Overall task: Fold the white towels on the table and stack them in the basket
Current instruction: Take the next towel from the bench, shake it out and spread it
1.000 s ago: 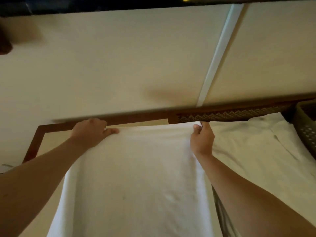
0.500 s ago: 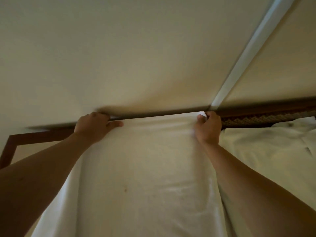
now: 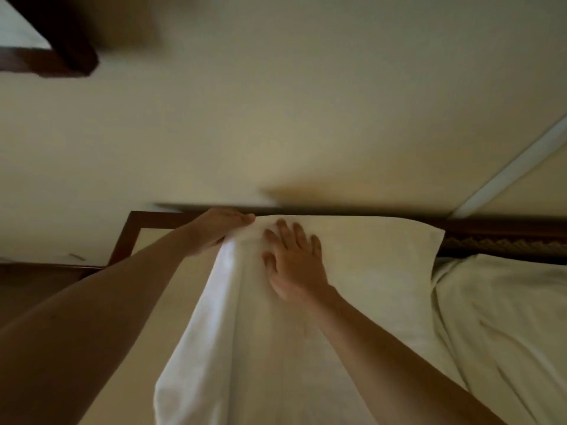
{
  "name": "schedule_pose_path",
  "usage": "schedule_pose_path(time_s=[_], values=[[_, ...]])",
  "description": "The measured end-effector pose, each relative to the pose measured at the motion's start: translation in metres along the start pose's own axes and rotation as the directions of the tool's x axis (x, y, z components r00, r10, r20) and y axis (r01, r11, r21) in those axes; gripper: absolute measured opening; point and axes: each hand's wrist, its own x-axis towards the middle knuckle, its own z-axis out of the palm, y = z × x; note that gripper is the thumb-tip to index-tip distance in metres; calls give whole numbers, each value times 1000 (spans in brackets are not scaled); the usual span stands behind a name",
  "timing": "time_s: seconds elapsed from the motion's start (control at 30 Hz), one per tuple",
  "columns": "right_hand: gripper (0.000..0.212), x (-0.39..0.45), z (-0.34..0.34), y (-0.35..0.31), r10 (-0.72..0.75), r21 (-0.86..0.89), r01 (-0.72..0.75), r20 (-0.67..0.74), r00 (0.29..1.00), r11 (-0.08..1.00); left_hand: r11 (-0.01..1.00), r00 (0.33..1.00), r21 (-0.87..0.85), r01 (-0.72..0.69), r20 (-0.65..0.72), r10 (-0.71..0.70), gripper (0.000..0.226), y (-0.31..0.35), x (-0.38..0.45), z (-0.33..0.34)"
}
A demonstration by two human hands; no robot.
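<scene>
Letting go of its far corner, the right hand (image 3: 294, 265) now presses flat and open on the white towel (image 3: 352, 302); the left hand (image 3: 219, 230) still pinches its corner.

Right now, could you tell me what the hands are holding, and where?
The left hand grips the white towel at its far left corner; the right hand only presses flat on it.

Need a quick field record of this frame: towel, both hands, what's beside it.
towel: white towel spread on the table, far edge at the back rim
left hand: left hand grips the far left corner of the towel
right hand: right hand flat on the towel, fingers spread
beside: second white cloth, rumpled, to the right
basket: not in view
</scene>
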Motion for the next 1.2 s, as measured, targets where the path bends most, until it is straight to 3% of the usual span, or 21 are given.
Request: schedule_pose_path(time_s=[0.17, 0.27, 0.37, 0.53, 0.6, 0.67, 0.73, 0.83, 0.93, 1.0, 1.13, 1.2], values=[[60, 9, 19, -18, 109, -116, -111, -27, 994, 987, 999, 997, 37, 37, 64, -40, 82, -13, -25, -27], [61, 10, 21, -23, 146, -145, -153, -60, 987, 977, 988, 992, 149, 35, 115, -52, 65, -20, -43, -62], [61, 13, 21, -27, 180, -146, -190, -77, 981, 971, 950, 997, 311, 35, 59, -56, 48, -13, -56, -116], [61, 18, 22, -34, 234, -149, -246, -95, 968, 958, 680, 986, 732, 49, 72, -149, 32, 0, -46, -178], [61, 18, 24, -34, 238, -157, -252, -103, 966, 955, 566, 984, 824, 17, 86, -155, 42, 3, -35, -184], [60, 19, 24, -34, 237, -175, -254, -112, 965, 951, 432, 998, 901, 27, -2, -58, 59, 2, -21, -190], [60, 20, 24, -34, 238, -188, -258, -121, 964, 948, 355, 995, 935, 23, -56, 83, 48, -6, -7, -194], [59, 24, 24, -36, 256, -202, -276, -119, 959, 940, 400, 967, 915, 52, -146, 209, 35, -32, 3, -193], [59, 29, 20, -38, 293, -254, -300, -67, 954, 920, 603, 863, 780, 167, -411, 293, 50, -58, -5, -184], [60, 29, 17, -45, 333, -304, -323, -20, 943, 896, 678, 801, 711, 188, -510, 313, 56, -68, -24, -169], [61, 3, 24, -70, 270, -350, -282, -83, 959, 893, 657, 698, 751, 58, -502, 511, 46, -83, -89, -110], [61, -25, 35, -88, 195, -348, -217, -95, 976, 912, 679, 731, 733, -30, -447, 515, 39, -94, -133, -73]])
